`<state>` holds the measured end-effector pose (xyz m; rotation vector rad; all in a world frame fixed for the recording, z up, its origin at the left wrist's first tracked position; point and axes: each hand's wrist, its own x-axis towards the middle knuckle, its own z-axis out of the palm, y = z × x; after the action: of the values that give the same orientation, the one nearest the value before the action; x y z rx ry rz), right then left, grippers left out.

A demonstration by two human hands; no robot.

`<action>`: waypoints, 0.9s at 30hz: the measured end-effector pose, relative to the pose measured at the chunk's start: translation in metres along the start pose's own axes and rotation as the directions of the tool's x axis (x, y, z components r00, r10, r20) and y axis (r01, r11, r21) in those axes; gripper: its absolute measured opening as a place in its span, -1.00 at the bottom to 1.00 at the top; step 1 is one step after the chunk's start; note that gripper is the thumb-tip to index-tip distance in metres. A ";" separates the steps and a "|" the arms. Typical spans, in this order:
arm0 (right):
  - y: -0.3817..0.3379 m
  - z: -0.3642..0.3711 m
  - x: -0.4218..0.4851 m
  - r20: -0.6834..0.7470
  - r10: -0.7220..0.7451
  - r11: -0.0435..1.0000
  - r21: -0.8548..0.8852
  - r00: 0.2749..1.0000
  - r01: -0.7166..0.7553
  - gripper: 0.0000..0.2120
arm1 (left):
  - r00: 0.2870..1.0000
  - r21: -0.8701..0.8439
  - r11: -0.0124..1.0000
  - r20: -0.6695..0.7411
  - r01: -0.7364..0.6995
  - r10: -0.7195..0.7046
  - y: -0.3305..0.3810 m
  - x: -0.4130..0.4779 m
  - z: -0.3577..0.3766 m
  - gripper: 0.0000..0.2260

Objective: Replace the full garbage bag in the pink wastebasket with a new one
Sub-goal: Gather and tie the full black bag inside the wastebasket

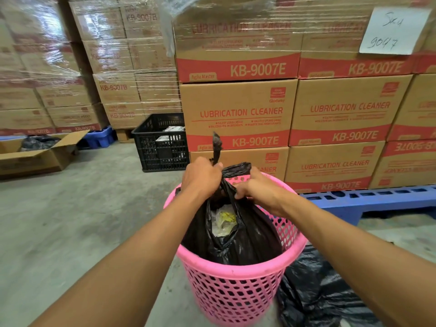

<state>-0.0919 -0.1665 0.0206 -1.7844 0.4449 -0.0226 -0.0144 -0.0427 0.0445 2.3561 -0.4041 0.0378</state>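
Observation:
A pink perforated wastebasket stands on the concrete floor in front of me. Inside it sits a full black garbage bag, its mouth partly open with pale and yellow trash showing. My left hand grips a gathered strip of the bag's top edge, which sticks up above my fist. My right hand holds the other gathered part of the bag's top, just to the right. Both hands are over the basket's far rim. Another black bag lies crumpled on the floor right of the basket.
Stacked cardboard boxes on a blue pallet stand right behind the basket. A black plastic crate sits at the back centre. An open cardboard box lies at the left. Bare concrete floor stretches left of the basket.

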 end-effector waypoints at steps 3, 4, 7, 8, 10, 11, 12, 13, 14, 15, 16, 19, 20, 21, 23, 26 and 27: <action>0.004 -0.003 0.000 0.024 -0.084 0.995 -0.046 0.996 0.085 -0.25 | 0.992 -0.102 0.992 -0.097 0.077 -0.087 -0.007 0.003 0.007 -0.79; 0.006 0.000 0.000 0.025 -0.147 0.986 -0.076 0.989 0.148 -0.31 | 0.986 -0.199 0.974 -0.106 0.105 -0.128 -0.008 0.004 0.009 -0.82; 0.012 0.012 0.002 -0.053 -0.322 0.904 -0.315 0.945 0.290 -0.38 | 0.973 -0.328 0.932 -0.118 0.153 -0.201 -0.004 0.002 0.007 -0.82; 0.013 0.015 0.004 -0.055 -0.362 0.867 -0.386 0.931 0.315 -0.39 | 0.972 -0.323 0.932 -0.108 0.162 -0.207 -0.003 0.002 0.006 -0.83; 0.014 0.017 0.008 -0.033 -0.409 0.791 -0.510 0.912 0.336 -0.50 | 0.982 -0.310 0.939 -0.061 0.151 -0.178 -0.004 0.003 0.002 -0.85; 0.014 0.016 0.008 -0.017 -0.417 0.752 -0.568 0.909 0.335 -0.56 | 0.991 -0.296 0.948 -0.026 0.121 -0.134 -0.005 0.003 -0.001 -0.85; 0.013 0.016 0.010 -0.015 -0.416 0.732 -0.598 0.909 0.325 -0.61 | 0.997 -0.274 0.958 0.021 0.081 -0.079 -0.007 0.002 -0.005 -0.83; 0.011 0.015 0.009 -0.037 -0.392 0.744 -0.600 0.919 0.294 -0.66 | 0.997 -0.241 0.970 0.075 0.039 -0.021 -0.009 0.001 -0.008 -0.81; 0.009 0.014 0.008 -0.059 -0.375 0.769 -0.577 0.925 0.275 -0.73 | 0.993 -0.187 0.982 0.118 -0.008 0.030 -0.011 -0.001 -0.011 -0.78; 0.006 0.012 0.007 -0.077 -0.343 0.798 -0.549 0.936 0.248 -0.76 | 0.989 -0.102 0.993 0.134 -0.055 0.069 -0.013 -0.002 -0.014 -0.71; 0.003 0.010 0.006 -0.072 -0.322 0.820 -0.520 0.944 0.240 -0.74 | 0.988 -0.009 0.996 0.127 -0.091 0.091 -0.014 -0.004 -0.016 -0.65; 0.000 0.008 0.004 -0.024 -0.282 0.857 -0.457 0.959 0.240 -0.80 | 0.992 0.053 0.997 0.110 -0.064 0.058 -0.013 -0.005 -0.017 -0.58; 0.001 0.008 0.004 -0.019 -0.299 0.862 -0.434 0.954 0.262 -0.86 | 0.992 0.017 0.999 0.119 -0.032 0.030 -0.012 -0.005 -0.017 -0.59; 0.003 0.008 0.004 -0.020 -0.329 0.867 -0.404 0.944 0.293 -0.92 | 0.991 -0.036 0.999 0.133 0.003 0.002 -0.011 -0.004 -0.018 -0.60; 0.006 0.005 0.006 -0.034 -0.389 0.872 -0.337 0.921 0.356 -0.85 | 0.983 -0.153 0.985 0.175 0.074 -0.047 -0.013 -0.002 -0.016 -0.65; 0.006 0.001 -0.002 -0.060 -0.439 0.884 -0.209 0.896 0.419 -0.75 | 0.963 -0.238 0.953 0.240 0.185 -0.127 -0.022 -0.001 -0.013 -0.71; 0.006 -0.001 -0.005 -0.077 -0.464 0.874 -0.201 0.882 0.443 -0.76 | 0.954 -0.261 0.941 0.261 0.215 -0.145 -0.025 -0.001 -0.013 -0.72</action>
<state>-0.0981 -0.1667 0.0166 -2.0386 0.1033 -0.4394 -0.0065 -0.0167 0.0371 2.1033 -0.2828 -0.3721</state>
